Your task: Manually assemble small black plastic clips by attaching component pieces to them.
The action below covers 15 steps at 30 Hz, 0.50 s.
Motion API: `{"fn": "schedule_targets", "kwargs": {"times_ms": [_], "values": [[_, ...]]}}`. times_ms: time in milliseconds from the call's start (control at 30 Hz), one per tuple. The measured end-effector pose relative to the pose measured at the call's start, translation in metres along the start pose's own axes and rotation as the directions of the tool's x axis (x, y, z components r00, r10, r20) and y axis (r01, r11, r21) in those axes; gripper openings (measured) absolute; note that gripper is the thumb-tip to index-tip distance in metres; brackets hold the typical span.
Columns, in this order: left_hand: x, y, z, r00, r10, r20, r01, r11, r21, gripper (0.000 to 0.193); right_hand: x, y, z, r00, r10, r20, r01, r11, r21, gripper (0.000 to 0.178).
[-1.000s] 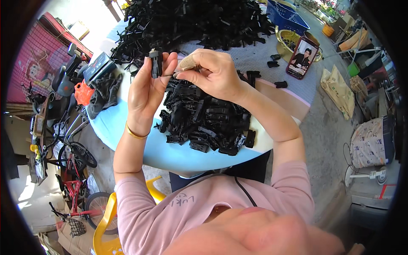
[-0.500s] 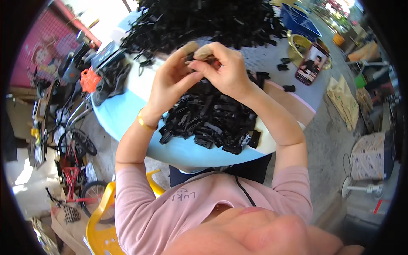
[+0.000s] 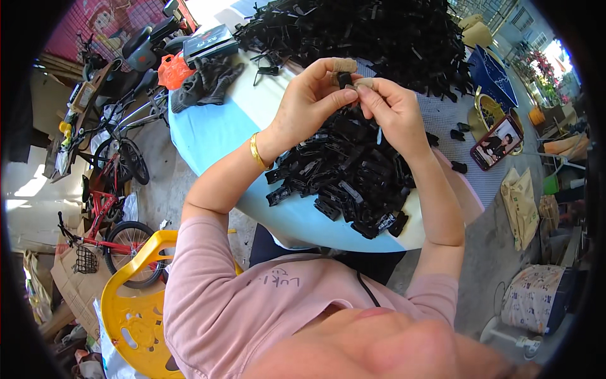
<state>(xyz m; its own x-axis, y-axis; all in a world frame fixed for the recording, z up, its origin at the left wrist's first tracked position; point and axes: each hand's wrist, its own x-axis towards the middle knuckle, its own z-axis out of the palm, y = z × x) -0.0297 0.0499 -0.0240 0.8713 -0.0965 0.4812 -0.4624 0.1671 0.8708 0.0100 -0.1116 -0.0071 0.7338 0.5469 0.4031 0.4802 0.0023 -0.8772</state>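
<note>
Both hands meet above the table (image 3: pixel 211 145), fingertips almost touching. My left hand (image 3: pixel 309 98) is closed in a pinch on a small black plastic piece (image 3: pixel 344 79). Pressed against it, my right hand (image 3: pixel 394 117) pinches with thumb and fingers; what lies between them is too small to make out. A thin pale-blue strip (image 3: pixel 379 136) shows just below the right fingers. Tan wraps cover some fingertips. Under my hands lies a heap of black plastic parts (image 3: pixel 344 177), and beyond them rises a far larger black heap (image 3: pixel 360 38).
Right on the table are a phone (image 3: pixel 486 155), a gold-coloured bowl (image 3: pixel 478 120) and a few loose black parts. A blue crate (image 3: pixel 495 79) stands behind. Left are dark cloth (image 3: pixel 208 82), a red bag (image 3: pixel 175 71) and a box (image 3: pixel 209 44). A yellow chair (image 3: pixel 136 316) is beside me.
The view has shifted, so the table sits lower and further right. My fingers have turned, and the black piece in the left hand now shows more clearly.
</note>
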Motion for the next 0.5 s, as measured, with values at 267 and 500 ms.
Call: {"fn": "schedule_targets", "kwargs": {"times_ms": [267,500], "values": [[-0.004,-0.008,0.008,0.943,0.317,-0.103,-0.282,0.923,0.263,0.019,-0.006,-0.002,0.004,1.000,-0.019,-0.012,0.018,0.999,-0.048,0.017],[-0.004,-0.013,0.003,0.939,0.340,-0.048,-0.271,0.820,0.504,0.027,0.005,0.000,-0.015,0.991,0.066,0.116,-0.055,0.994,-0.093,0.018]]}}
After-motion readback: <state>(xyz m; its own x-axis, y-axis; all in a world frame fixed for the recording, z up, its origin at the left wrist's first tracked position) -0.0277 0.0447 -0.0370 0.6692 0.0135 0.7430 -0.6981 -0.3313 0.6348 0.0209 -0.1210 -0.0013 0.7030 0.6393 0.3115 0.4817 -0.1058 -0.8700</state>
